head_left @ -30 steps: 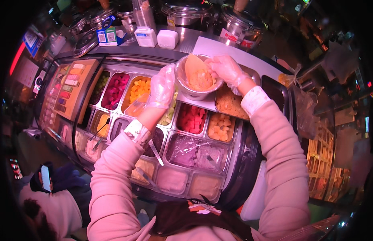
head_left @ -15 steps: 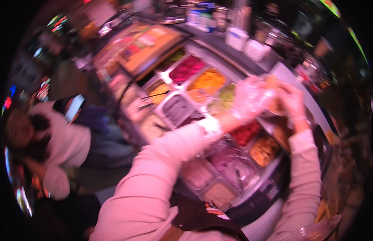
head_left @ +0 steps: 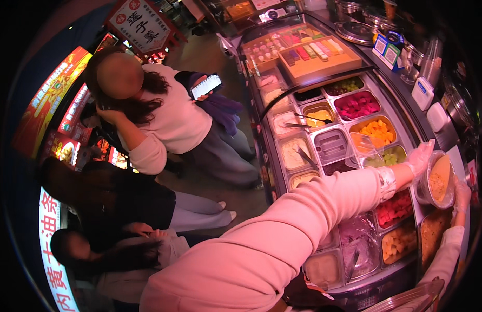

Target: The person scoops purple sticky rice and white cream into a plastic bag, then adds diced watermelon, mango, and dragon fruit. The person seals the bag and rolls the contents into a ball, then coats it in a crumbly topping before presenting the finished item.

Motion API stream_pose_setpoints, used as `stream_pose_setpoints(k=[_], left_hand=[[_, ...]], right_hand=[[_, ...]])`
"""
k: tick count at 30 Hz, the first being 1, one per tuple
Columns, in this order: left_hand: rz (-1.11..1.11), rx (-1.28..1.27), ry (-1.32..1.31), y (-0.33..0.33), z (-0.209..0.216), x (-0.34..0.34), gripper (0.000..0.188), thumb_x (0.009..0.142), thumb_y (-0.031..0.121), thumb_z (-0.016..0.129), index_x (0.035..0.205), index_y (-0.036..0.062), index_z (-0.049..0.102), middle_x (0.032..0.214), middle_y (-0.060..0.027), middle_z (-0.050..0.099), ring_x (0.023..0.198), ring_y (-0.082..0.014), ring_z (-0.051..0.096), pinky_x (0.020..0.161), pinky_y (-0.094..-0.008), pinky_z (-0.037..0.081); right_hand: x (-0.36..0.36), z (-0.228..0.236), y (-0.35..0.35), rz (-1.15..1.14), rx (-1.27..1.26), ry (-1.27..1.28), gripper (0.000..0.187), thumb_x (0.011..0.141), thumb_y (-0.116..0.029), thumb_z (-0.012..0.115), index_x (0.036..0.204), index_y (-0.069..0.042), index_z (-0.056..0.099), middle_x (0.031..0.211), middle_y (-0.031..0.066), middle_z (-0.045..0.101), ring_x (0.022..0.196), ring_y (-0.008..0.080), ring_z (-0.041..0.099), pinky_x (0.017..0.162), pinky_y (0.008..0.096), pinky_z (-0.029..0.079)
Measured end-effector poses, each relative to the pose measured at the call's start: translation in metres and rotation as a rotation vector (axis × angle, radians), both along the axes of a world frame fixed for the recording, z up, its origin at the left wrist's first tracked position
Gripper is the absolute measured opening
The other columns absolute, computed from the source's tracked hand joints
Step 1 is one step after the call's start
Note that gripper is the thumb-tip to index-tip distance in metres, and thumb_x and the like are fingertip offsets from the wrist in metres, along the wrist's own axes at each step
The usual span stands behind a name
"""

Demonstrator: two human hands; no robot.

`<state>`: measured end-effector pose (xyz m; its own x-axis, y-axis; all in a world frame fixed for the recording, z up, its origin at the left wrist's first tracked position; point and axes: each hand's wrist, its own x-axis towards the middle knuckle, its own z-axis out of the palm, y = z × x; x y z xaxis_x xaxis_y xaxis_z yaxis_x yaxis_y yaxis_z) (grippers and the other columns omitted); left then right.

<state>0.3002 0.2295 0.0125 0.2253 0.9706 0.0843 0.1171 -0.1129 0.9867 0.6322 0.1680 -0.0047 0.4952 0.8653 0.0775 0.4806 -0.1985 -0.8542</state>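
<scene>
A clear round bowl (head_left: 426,191) is at the right edge of the counter, tilted, with tan food and a flat pale orange piece inside. My right hand (head_left: 462,196), in a clear plastic glove, grips the bowl's right side. My left hand (head_left: 420,158), also gloved, lies along the bowl's upper left side with its fingers stretched out; whether it bears any weight I cannot tell. Under my left wrist is a pan of green fruit pieces (head_left: 390,156). Just below the bowl sits a pan of brown food (head_left: 434,234).
Steel pans hold magenta cubes (head_left: 358,105), orange cubes (head_left: 376,131), red cubes (head_left: 394,209) and purple paste (head_left: 358,244) with a spoon. A wooden tray (head_left: 321,60) stands at the far end. Containers line the right ledge. Across the counter, a person (head_left: 173,112) holds a phone (head_left: 206,86); others sit nearby.
The view has swung left, so the counter now appears further right. The bowl's contents, blurred before, now show. My left fingers now lie stretched along the bowl's side.
</scene>
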Motion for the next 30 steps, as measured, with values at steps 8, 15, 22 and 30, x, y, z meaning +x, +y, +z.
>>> stream_pose_setpoints(k=[8, 15, 22, 30], left_hand=[[-0.315, -0.121, -0.181, -0.007, 0.027, 0.031, 0.072, 0.107, 0.059, 0.03, 0.121, 0.0004, 0.069, 0.106, -0.0262, 0.073, 0.108, -0.0458, 0.067, 0.099, -0.0479, 0.049], [-0.094, 0.219, 0.162, -0.013, 0.032, 0.02, 0.046, 0.104, 0.038, 0.045, 0.108, 0.0004, 0.071, 0.084, -0.0257, 0.07, 0.088, -0.0465, 0.069, 0.081, -0.0512, 0.054], [-0.371, 0.971, 0.48, -0.032, 0.071, -0.014, 0.012, 0.093, 0.024, 0.057, 0.094, 0.0128, 0.063, 0.073, -0.0157, 0.067, 0.069, -0.039, 0.068, 0.056, -0.0511, 0.053], [-0.687, -0.095, -0.204, -0.05, 0.115, -0.066, 0.045, 0.1, 0.047, 0.065, 0.107, 0.005, 0.077, 0.105, -0.0065, 0.071, 0.093, -0.017, 0.064, 0.08, -0.0343, 0.053]], right_hand=[[0.065, -0.008, -0.016, -0.107, 0.029, -0.307, 0.013, 0.083, -0.011, 0.072, 0.08, 0.001, 0.068, 0.073, 0.0041, 0.067, 0.064, 0.0142, 0.056, 0.063, 0.0311, 0.048], [-0.042, 0.047, -0.023, -0.018, 0.085, -0.666, 0.015, 0.081, -0.006, 0.07, 0.079, 0.004, 0.058, 0.07, 0.0207, 0.057, 0.066, 0.0306, 0.059, 0.065, 0.0431, 0.048], [-0.118, 0.096, -0.068, 0.332, 0.193, -0.906, 0.014, 0.077, 0.006, 0.065, 0.09, 0.003, 0.061, 0.093, 0.0206, 0.057, 0.09, 0.042, 0.059, 0.08, 0.0467, 0.049], [-0.096, 0.099, -0.08, 0.001, 0.099, -0.168, 0.023, 0.087, -0.018, 0.076, 0.095, 0.004, 0.07, 0.104, 0.0123, 0.07, 0.094, 0.0219, 0.067, 0.081, 0.0338, 0.054]])
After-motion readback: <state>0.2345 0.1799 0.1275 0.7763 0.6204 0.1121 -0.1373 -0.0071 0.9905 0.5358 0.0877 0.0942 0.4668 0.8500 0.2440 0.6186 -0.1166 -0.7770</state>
